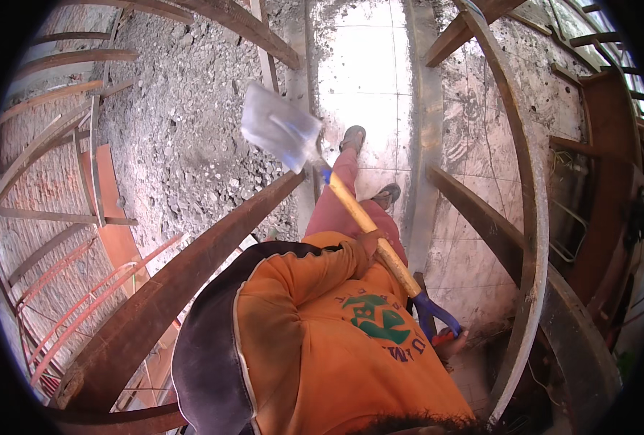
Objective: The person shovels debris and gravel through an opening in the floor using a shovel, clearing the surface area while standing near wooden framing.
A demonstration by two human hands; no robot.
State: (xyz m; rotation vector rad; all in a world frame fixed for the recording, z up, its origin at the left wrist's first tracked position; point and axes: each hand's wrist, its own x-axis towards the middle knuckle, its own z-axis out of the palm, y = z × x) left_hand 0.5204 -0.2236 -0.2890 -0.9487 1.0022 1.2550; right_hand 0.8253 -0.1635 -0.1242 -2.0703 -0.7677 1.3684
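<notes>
A shovel (363, 220) slants across in front of me, from its grey metal blade (282, 127) at upper left to its blue D-shaped grip (432, 317) at lower right. Around the middle of the pale wooden shaft, my left hand (370, 244) is closed. My right hand (452, 344) is closed at the D-grip's red crossbar, with part of its fingers hidden. The blade is in the air above the edge of the broken rubble (213, 123), touching nothing that I can make out.
Under my feet runs a pale tiled strip (362, 65). Brown metal beams (184, 283) slope up on my left, and another beam (481, 210) stands on my right. A curved metal bar (529, 181) passes close on the right. Reddish rods and planks (112, 203) lie at far left.
</notes>
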